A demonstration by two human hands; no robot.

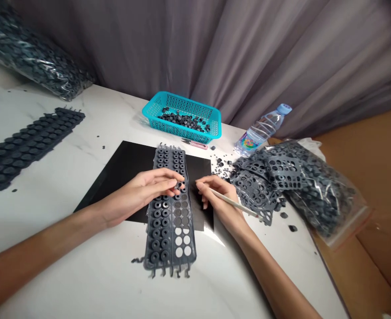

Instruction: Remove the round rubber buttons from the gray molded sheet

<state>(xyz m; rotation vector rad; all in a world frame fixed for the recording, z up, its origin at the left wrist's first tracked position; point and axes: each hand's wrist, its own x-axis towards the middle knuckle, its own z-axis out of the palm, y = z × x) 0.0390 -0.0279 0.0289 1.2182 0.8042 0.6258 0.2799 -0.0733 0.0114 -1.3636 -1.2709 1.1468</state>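
Mid-frame, the left hand's fingers apparently pinched a ring, the right hand's a stick; the sheet's lower-right holes were bare, its left side still filled.

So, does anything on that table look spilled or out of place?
Yes: dark bits lie scattered on the white tabletop between the right hand and the bottle, loose rather than gathered like the pieces in the turquoise basket.

The white table carries at centre a black mat and part of a dark moulded sheet, at upper centre a turquoise basket.
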